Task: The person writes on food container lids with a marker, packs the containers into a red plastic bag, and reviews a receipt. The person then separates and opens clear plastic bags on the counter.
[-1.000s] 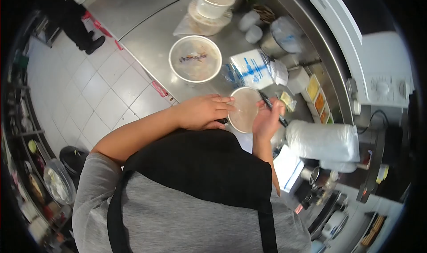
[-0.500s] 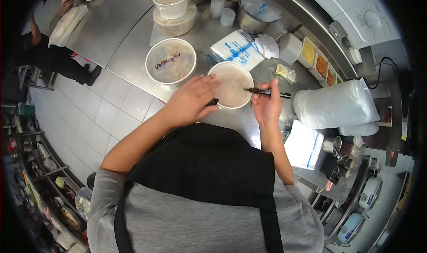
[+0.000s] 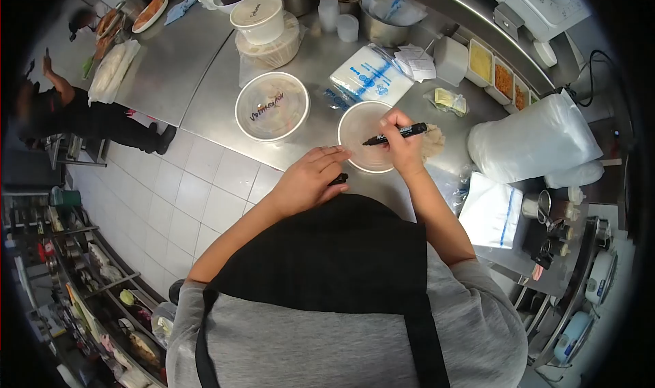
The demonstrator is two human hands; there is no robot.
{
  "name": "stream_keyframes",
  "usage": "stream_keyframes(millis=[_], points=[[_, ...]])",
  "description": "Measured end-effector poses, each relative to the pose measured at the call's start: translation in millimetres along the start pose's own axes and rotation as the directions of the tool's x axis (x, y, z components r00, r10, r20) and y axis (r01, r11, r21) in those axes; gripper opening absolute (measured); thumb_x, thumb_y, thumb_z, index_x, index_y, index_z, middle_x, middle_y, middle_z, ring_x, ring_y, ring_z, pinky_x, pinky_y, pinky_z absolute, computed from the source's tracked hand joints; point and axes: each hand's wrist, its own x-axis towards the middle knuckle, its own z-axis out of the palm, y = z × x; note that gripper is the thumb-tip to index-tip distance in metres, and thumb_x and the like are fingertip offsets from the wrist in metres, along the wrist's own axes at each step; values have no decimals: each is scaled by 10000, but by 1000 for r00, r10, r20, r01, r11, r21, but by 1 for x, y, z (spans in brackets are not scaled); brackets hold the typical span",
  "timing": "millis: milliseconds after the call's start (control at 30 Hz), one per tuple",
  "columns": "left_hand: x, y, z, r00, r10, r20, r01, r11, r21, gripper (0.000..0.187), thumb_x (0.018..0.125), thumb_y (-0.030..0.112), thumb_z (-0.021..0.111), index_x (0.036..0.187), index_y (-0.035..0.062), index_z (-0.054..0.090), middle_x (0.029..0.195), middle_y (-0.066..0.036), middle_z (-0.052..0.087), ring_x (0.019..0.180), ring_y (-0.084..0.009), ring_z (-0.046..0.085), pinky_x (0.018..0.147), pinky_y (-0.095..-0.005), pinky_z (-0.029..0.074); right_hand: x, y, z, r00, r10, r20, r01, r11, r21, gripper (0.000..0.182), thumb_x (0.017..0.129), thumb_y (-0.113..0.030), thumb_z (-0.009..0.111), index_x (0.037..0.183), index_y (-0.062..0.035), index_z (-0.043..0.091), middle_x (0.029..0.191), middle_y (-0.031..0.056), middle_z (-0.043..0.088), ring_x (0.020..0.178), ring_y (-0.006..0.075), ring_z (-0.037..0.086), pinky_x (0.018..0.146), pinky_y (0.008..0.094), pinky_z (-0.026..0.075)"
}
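My right hand (image 3: 404,149) grips a black marker (image 3: 411,130), its tip at the clear lid of a round white bowl (image 3: 353,123). No writing can be made out on that lid. My left hand (image 3: 310,178) rests its fingertips at the bowl's near left rim. A small black piece that looks like the marker's cap (image 3: 339,179) is tucked in this hand, partly hidden by the fingers. To the left stands a second lidded bowl (image 3: 272,125) with dark handwriting on its lid.
Stacked containers (image 3: 257,26), a plastic-wrapped packet (image 3: 372,74) and trays of shredded food (image 3: 503,81) line the back of the steel counter (image 3: 198,108). A big roll of plastic bags (image 3: 532,142) lies at right. Another person (image 3: 102,118) stands at far left.
My right hand has turned palm-down and brought the marker tip over the lid. My left hand has drawn back to the rim. The whole view has shifted slightly.
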Motion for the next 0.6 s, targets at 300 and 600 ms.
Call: stream_keyframes(millis=[300, 600], points=[[0, -3, 1, 998, -23, 59, 19, 997, 76, 271, 801, 252, 685, 838, 34, 529, 1275, -107, 540, 1211, -264, 490, 1022, -445, 376, 3, 2, -1, 997, 28, 76, -23, 998, -66, 214, 844, -104, 602, 675, -37, 489, 633, -3, 494, 566, 70, 460, 528, 241, 388], [1, -2, 2, 998, -12, 63, 6, 995, 101, 274, 800, 253, 686, 842, 35, 527, 1279, -102, 534, 1212, -259, 489, 1022, -440, 380, 6, 3, -5, 999, -43, 19, 45, 993, -112, 186, 808, -92, 614, 680, -17, 501, 632, 24, 500, 591, 93, 462, 565, 263, 389]])
